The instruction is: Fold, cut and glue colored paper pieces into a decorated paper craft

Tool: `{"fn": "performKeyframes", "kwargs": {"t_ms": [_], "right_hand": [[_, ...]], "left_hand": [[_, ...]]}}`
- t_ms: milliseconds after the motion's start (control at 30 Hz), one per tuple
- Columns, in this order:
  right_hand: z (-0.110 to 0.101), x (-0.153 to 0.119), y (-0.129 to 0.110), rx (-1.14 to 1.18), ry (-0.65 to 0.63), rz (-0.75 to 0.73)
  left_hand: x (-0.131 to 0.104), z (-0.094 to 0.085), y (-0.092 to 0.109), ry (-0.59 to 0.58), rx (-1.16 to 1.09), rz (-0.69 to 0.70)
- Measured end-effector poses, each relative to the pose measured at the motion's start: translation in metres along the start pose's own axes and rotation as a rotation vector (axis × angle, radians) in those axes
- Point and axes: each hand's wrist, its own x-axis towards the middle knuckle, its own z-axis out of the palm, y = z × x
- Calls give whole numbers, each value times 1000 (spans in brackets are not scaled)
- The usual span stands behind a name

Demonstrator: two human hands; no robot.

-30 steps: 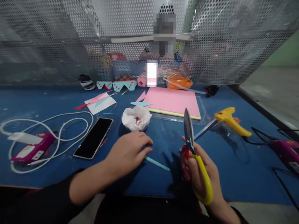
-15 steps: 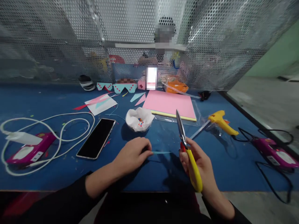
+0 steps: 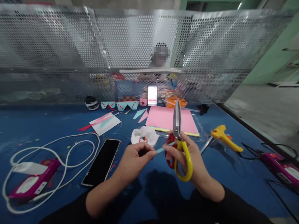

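My left hand (image 3: 136,158) pinches one end of a thin light-blue paper strip (image 3: 161,150). In my right hand (image 3: 192,158) are scissors (image 3: 177,119) with one yellow and one red handle, their closed blades pointing away from me. The thumb and a finger of that hand also touch the strip's other end. Just beyond my left hand sits a small bowl (image 3: 144,135) lined with white paper, with tiny red, blue and orange bits inside. Pink sheets (image 3: 169,119) lie flat behind the scissors.
A black phone (image 3: 101,163), white cable and purple power strip (image 3: 37,180) lie left. Right are a yellow glue gun (image 3: 225,138) and another power strip (image 3: 282,165). Paper pieces (image 3: 105,123) and cut-out shapes (image 3: 127,105) lie farther back, before a perforated metal screen (image 3: 140,37).
The view has tilted up. My hands have come closer together, and the right fingers have reached the strip. The strip has been raised, and the scissors now stand more upright and farther left.
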Motion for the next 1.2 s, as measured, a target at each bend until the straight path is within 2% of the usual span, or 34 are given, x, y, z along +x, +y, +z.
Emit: {"fn": "performKeyframes", "kwargs": {"t_ms": [100, 233, 333, 433, 533, 633, 667, 733, 833, 867, 967, 1200], "right_hand": [[4, 5, 5, -21, 2, 15], [0, 4, 9, 18, 27, 38], [-6, 4, 8, 56, 59, 36], [-11, 4, 4, 54, 93, 18], [-14, 3, 0, 45, 95, 24], [-13, 0, 0, 41, 33, 55], [-12, -1, 1, 39, 10, 71], [-9, -4, 4, 36, -15, 90], [-4, -6, 10, 29, -20, 81], [-3, -6, 11, 30, -22, 74], [-2, -6, 14, 38, -19, 69], [-6, -7, 10, 56, -13, 72]], "left_hand": [[2, -4, 0, -31, -19, -25], [3, -4, -1, -61, 25, -73], [2, -4, -6, -55, 24, -110], [-3, -14, -14, -34, 25, -112], [-9, -29, -12, 80, 176, -69], [-15, -35, 0, 338, 372, 42], [-16, -33, 4, 374, 406, 99], [-15, -23, 10, 287, 440, 174], [-10, -1, 8, -6, 487, 110], [-8, 4, 6, -52, 495, 81], [-5, 11, 1, -90, 438, 28], [-7, 0, -4, -143, 181, -96]]}}
